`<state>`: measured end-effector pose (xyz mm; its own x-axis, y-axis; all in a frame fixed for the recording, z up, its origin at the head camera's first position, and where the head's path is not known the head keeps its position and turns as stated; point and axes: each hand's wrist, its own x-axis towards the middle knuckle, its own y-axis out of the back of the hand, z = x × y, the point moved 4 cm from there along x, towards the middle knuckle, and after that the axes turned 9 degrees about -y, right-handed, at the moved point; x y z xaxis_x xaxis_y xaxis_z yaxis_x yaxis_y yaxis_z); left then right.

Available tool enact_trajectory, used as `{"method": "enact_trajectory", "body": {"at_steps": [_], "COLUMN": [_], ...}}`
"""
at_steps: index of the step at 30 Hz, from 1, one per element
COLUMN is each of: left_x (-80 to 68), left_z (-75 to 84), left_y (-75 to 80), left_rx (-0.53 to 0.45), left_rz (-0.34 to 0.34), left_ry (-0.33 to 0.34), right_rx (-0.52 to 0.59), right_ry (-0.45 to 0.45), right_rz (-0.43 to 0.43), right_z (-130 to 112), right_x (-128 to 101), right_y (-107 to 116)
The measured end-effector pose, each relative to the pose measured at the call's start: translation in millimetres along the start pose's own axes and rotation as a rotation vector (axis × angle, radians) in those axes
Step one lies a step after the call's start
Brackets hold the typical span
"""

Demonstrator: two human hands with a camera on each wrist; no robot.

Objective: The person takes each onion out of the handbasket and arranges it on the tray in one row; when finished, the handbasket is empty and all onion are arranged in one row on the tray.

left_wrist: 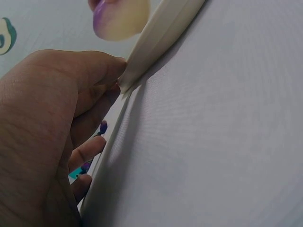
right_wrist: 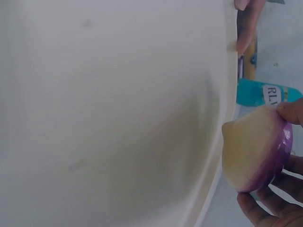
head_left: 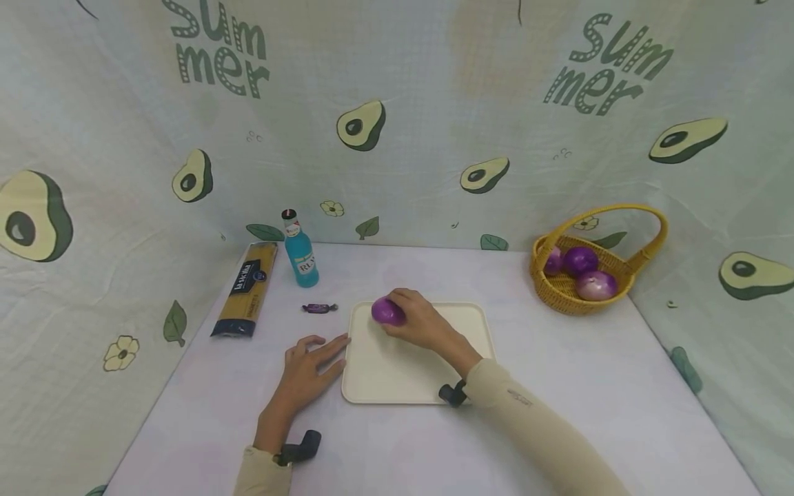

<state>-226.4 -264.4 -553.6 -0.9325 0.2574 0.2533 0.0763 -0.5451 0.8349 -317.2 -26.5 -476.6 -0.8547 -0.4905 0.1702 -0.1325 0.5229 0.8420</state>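
Observation:
My right hand (head_left: 422, 320) grips a purple and cream turnip (head_left: 387, 312) above the left part of a cream tray (head_left: 403, 375). In the right wrist view the turnip (right_wrist: 255, 151) shows its pale pointed end, with thumb and fingers around its purple side. At the tray's left edge, my left hand (head_left: 307, 372) has its thumb and index finger extended to the rim. The left wrist view shows these fingertips right at the tray rim (left_wrist: 151, 42), the other fingers of the hand (left_wrist: 42, 123) loosely bent.
A wicker basket (head_left: 564, 303) with several purple and white turnips (head_left: 597, 285) stands at the back right. On the left are a spaghetti pack (head_left: 247, 289), a blue bottle (head_left: 302, 258) and a purple wrapped candy (head_left: 319, 308). A printed cloth (head_left: 422, 83) hangs behind the table.

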Motion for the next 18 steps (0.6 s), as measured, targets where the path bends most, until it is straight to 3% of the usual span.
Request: {"method": "enact_trajectory", "body": {"at_steps": [18], "left_x": [0.3], "left_z": [-0.7], "left_y": [0.2], "left_rx": [0.001], "left_rz": [0.002], "left_ry": [-0.009], "right_rx": [-0.01], "right_ry": [-0.009], "right_rz": [-0.026], "right_z": [-9.0], "right_x": [12.6], "right_y": [-14.7]}}
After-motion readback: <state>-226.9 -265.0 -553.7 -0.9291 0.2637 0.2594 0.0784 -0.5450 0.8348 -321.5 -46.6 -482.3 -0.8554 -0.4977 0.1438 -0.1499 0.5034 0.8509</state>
